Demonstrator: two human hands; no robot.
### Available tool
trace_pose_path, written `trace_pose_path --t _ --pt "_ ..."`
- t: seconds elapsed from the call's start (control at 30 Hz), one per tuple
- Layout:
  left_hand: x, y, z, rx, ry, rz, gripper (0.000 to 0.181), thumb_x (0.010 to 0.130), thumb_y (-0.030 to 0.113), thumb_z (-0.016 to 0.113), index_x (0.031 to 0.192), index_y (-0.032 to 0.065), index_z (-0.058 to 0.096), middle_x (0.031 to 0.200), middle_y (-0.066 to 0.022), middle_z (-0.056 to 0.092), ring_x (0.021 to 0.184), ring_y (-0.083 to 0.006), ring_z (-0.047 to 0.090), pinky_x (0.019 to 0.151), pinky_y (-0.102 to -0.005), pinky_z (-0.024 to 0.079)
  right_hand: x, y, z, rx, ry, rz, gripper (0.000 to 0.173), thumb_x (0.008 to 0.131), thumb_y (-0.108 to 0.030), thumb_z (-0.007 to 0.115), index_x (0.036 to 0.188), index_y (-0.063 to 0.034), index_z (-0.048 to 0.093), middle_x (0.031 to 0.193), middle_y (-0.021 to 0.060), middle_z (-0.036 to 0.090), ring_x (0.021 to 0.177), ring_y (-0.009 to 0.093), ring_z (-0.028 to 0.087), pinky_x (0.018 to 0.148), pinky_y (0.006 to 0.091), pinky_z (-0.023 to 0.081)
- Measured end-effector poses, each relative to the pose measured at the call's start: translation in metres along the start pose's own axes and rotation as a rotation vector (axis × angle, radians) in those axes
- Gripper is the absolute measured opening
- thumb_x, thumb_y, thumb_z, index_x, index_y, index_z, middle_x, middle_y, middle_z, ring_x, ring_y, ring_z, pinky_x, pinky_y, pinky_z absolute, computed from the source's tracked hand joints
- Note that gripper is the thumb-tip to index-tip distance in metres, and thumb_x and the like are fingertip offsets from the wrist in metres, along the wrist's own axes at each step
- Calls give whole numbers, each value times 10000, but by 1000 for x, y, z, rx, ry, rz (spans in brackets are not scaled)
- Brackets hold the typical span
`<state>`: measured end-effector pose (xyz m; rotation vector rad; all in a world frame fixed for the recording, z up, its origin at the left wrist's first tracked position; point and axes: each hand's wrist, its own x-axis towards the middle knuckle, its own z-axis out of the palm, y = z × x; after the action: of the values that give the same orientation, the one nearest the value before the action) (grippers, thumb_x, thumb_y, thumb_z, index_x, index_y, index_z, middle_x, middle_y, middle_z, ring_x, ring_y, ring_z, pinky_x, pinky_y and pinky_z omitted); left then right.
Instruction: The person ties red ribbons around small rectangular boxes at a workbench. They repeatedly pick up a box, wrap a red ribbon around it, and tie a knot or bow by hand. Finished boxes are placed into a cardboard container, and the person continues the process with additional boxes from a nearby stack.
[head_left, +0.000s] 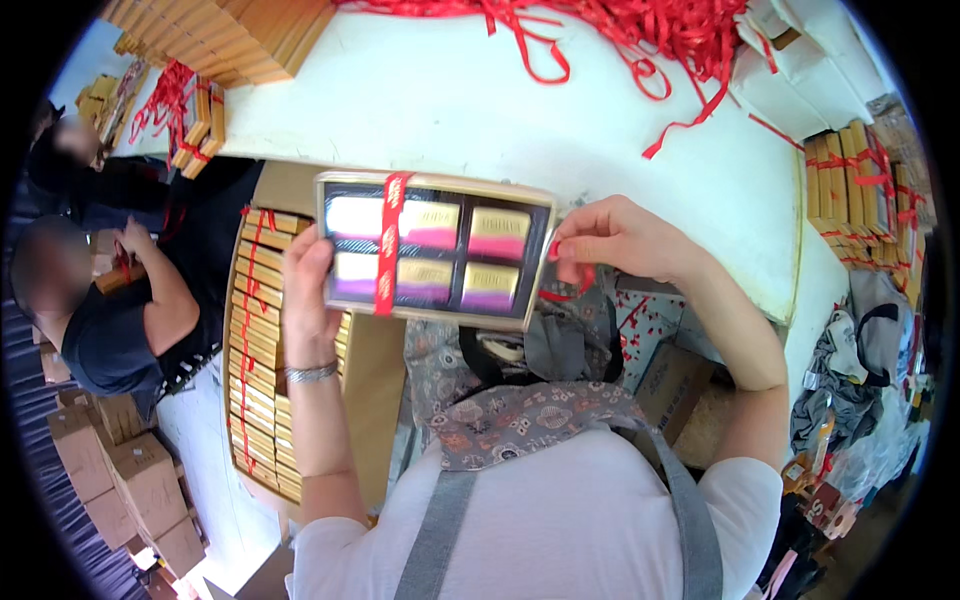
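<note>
A flat gift box (432, 251) with a clear top and gold edges is raised above the table's near edge. Several gold-wrapped pieces with pink or purple bands show through its cover. One red printed ribbon (391, 244) crosses the box's face towards its left end. My left hand (307, 277) grips the box by its left side, thumb at the front. Beside the right end, my right hand (611, 238) pinches a red ribbon length (574, 291) between thumb and fingers, and part of it hangs down. Where that length joins the box cannot be made out.
A heap of red ribbons (645, 30) lies on the white table (450, 105). Stacked gold boxes (217, 34) stand at the far left. An open carton (371, 390) by my left arm holds rows of gold boxes. Another person (112, 322) handles a box at left.
</note>
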<state>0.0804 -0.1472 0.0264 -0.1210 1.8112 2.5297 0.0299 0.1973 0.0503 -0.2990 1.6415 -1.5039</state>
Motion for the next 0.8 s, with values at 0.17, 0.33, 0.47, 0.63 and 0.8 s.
trace_pose_path --t 0.17,0.33,0.47,0.63,0.8 --pt "50 -53 26 -71 134 -22 109 921 108 605 1000 40 573 904 -18 632 794 -69 572 723 -223 491 -8 -32 -14 -297 315 175 223 909 -154 535 960 12 676 675 4 584 568 88 499 519 245 394" --pt "66 -72 66 422 93 213 146 904 144 635 934 32 547 802 -15 592 702 -76 526 645 -235 440 -4 -29 -40 -701 457 250 230 832 -158 545 850 17 693 640 70 632 578 129 585 550 287 462" --pt "71 -80 90 852 223 329 186 891 176 649 853 29 541 738 -43 535 635 -121 485 601 -280 428 1 -15 -57 -729 447 280 216 775 -143 548 733 15 689 654 137 665 612 205 651 605 335 510" --pt "79 -82 115 472 363 337 102 935 97 591 905 18 532 945 -79 647 756 -90 545 676 -244 457 3 -23 -65 -701 458 284 222 769 -147 542 694 5 684 664 116 677 629 210 655 628 337 513" --pt "93 -83 122 176 396 385 131 957 25 522 1079 -17 501 1128 -161 647 966 -132 595 886 -265 461 -15 -42 -101 -804 294 338 213 802 -150 549 804 9 692 699 64 696 612 141 620 580 303 491"
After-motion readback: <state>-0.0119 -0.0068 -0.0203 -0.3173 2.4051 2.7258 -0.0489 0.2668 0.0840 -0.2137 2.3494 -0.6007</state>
